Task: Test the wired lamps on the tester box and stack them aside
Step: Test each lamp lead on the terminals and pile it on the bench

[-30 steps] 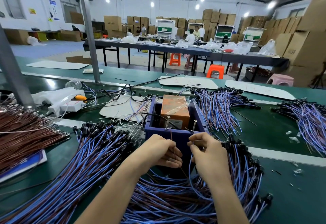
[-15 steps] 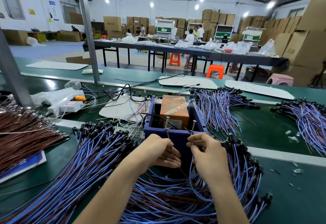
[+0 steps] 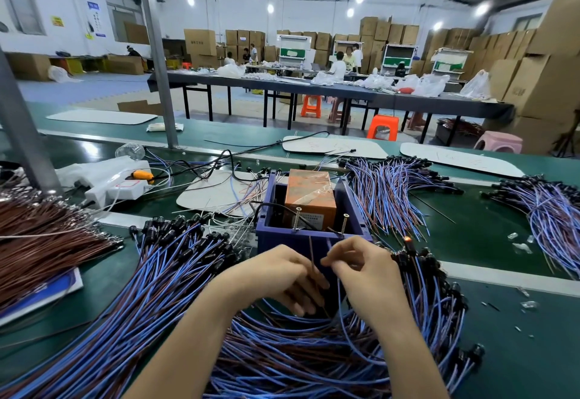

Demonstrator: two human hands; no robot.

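Lower centre: left hand (image 3: 276, 276) pinches brown wire (image 3: 311, 262), right hand (image 3: 365, 273) pinches blue wire (image 3: 339, 304); either slipping off the tester box (image 3: 309, 243) would probably put out the lit lamp (image 3: 407, 238).

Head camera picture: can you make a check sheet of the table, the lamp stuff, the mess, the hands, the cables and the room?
Surface: green bench, much of it under wires.
Job's things: blue tester box holding an orange unit; one lamp glows orange; piles of wired lamps around it.
Clutter: plastic bottle, clear bits, brown wire bundle.
Hands: left hand pinches the brown lead; right hand pinches the blue lead.
Cables: black cable crosses the bench behind the box; white power strip.
Surroundings: long table, cardboard boxes, orange stools, people working.
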